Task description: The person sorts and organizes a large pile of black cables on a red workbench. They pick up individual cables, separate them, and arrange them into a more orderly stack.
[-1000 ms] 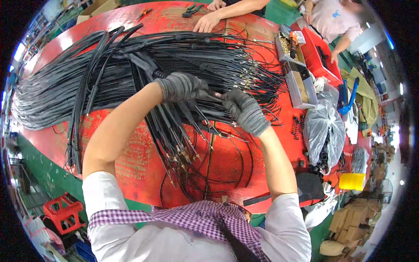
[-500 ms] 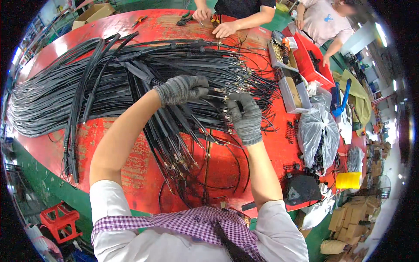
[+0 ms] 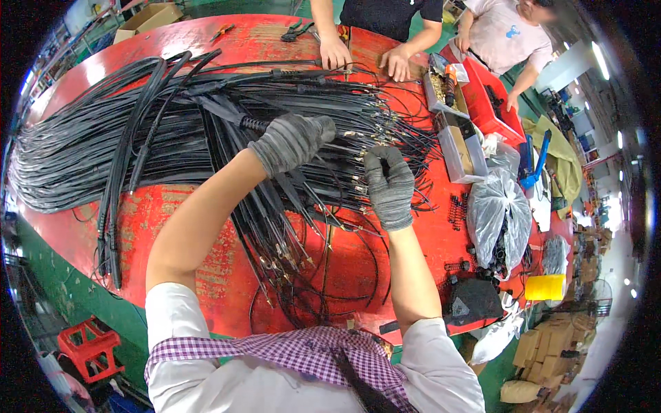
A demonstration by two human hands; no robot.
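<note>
Left hand [image 3: 292, 140], grey-gloved, is closing around black cables [image 3: 206, 131] spreading across the red table [image 3: 172, 213]. Right hand [image 3: 389, 184], gloved, is pinching cable ends just right of it, fingers curled.

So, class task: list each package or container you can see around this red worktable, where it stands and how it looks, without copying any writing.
Clear plastic bag: right of the table, crumpled, dark parts inside.
Red tray: far right corner, shallow, rectangular.
Grey trays: beside it, long, narrow.
Cardboard box: far left, brown, open.
Yellow tub: lower right, small.
Red crate: floor, lower left.
</note>
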